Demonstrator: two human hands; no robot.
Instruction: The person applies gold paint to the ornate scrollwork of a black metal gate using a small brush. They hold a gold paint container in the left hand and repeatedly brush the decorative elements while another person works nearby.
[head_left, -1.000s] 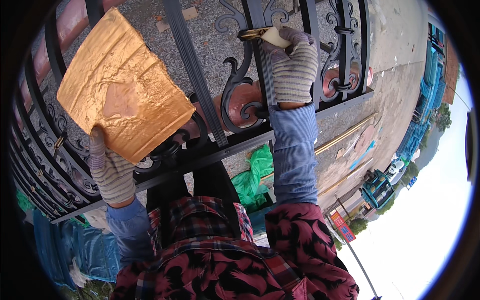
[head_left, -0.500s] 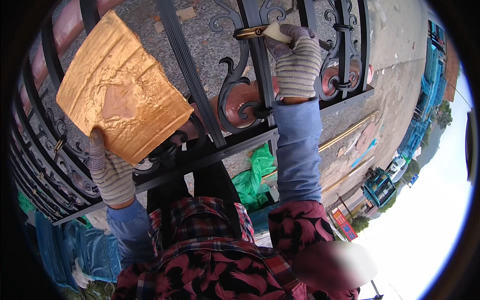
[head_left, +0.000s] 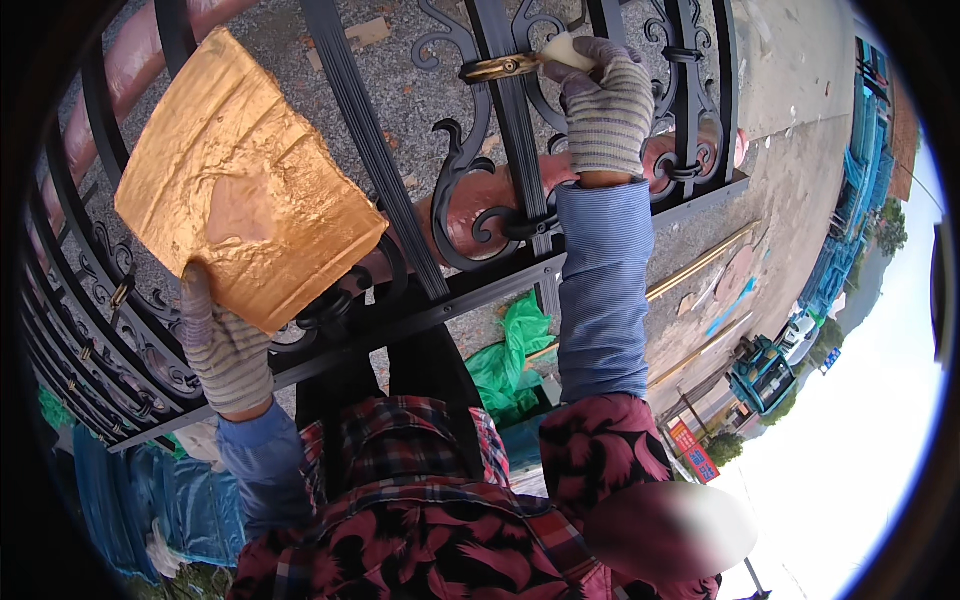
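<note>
L hand [head_left: 228,350], striped work glove, is gripping the lower edge of a flat board [head_left: 240,235] coated in gold paint, grip clamped on it, holding it up against the black iron railing [head_left: 400,215] near the railing's left end. R hand [head_left: 607,115], same glove, is closing its grip around a small brush [head_left: 535,62]; brush tip is touching a gold collar [head_left: 497,69] on an upright bar near the railing's top edge. Green bag [head_left: 512,355] is lying below the bottom rail, blue tarp [head_left: 120,500] at lower left.

Outdoor metalwork yard: black iron gate [head_left: 420,300], gravel ground [head_left: 800,110].
</note>
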